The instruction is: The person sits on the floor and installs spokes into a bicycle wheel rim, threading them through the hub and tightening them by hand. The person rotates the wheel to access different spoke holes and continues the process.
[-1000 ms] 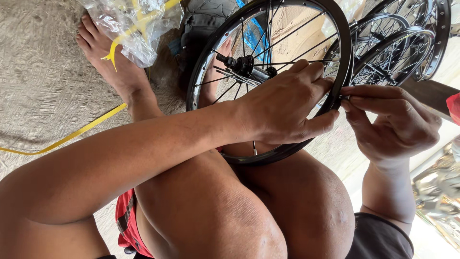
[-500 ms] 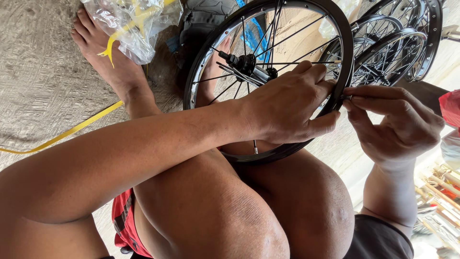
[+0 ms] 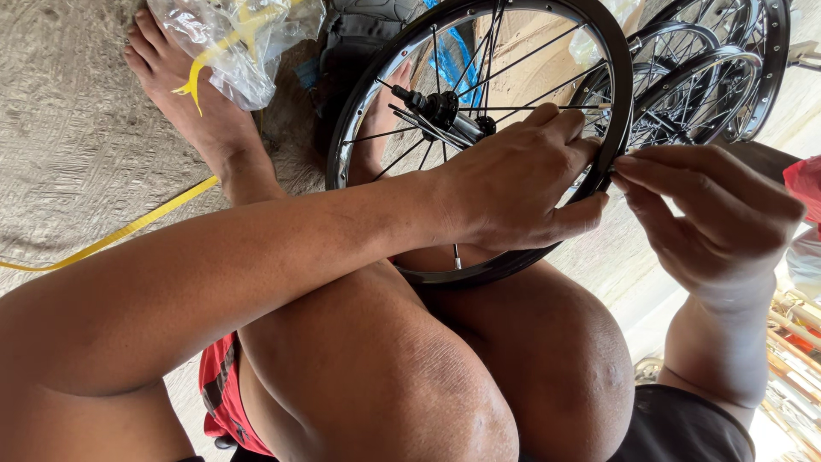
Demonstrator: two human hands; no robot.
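Little has moved: our left hand (image 3: pixel 522 184) still grips the spoked wheel rim (image 3: pixel 620 94) (steadying it on our knees), right hand (image 3: pixel 710 214) fingers pinching its edge.

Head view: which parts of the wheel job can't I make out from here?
- Whatever the right hand pinches at the wheel rim: too small, covered by its fingertips.
- Spokes and rim under the left hand: hidden by the palm.
- Lower rim: pressed behind the knees.
- Stacked wheels: cut off by the top edge.
- Contents of the plastic bag: crumpled, cut off by the top edge.
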